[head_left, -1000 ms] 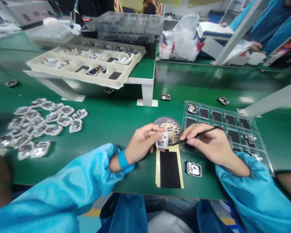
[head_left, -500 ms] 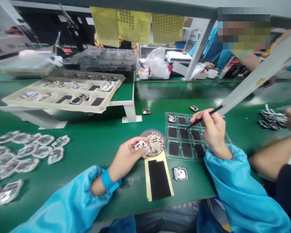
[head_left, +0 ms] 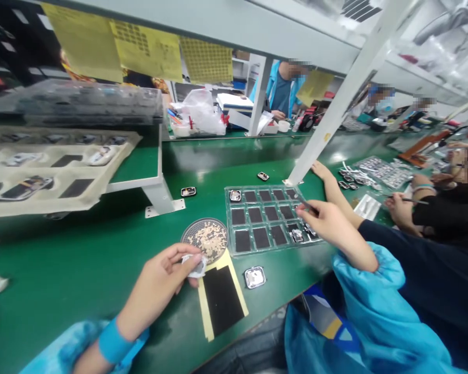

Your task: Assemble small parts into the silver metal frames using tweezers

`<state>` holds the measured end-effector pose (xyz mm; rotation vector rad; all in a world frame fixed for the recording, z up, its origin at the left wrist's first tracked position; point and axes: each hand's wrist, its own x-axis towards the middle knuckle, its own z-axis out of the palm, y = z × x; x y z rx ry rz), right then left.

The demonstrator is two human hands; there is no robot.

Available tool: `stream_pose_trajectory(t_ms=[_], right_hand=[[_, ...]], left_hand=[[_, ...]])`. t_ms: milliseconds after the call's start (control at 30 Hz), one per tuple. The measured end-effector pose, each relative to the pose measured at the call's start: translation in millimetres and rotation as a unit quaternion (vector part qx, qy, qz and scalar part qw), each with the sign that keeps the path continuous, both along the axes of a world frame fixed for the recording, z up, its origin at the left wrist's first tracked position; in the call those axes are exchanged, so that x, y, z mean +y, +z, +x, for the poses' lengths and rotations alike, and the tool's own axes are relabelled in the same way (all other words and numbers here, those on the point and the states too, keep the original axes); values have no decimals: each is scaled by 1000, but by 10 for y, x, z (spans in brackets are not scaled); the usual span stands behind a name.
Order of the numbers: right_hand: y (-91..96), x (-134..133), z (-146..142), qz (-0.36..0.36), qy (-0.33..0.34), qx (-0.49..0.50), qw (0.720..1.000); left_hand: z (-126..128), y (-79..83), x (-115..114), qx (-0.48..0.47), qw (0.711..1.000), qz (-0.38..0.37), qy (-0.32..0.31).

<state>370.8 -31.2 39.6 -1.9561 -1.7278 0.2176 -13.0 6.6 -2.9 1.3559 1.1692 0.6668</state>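
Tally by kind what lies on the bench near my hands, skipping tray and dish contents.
Round dish: 1
Clear tray: 1
Black sheet: 1
Loose metal frames: 3
Total: 6

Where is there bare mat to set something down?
Open green mat lies left of the left hand pinching a small part, up to the shelf foot. Crowded rightward: round dish, black pad sheet, clear tray, right hand, co-worker's arm.
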Motion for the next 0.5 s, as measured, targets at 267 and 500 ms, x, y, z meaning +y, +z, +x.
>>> stream_pose_trajectory(t_ms=[267,500], right_hand=[[-413,-199,129,-124,-13,-64,990],[-182,-113,96,-85,22,62,994]], left_hand=[[53,37,-35,-35,999,-23,-16],[21,-98,-19,-29,999,10,-10]])
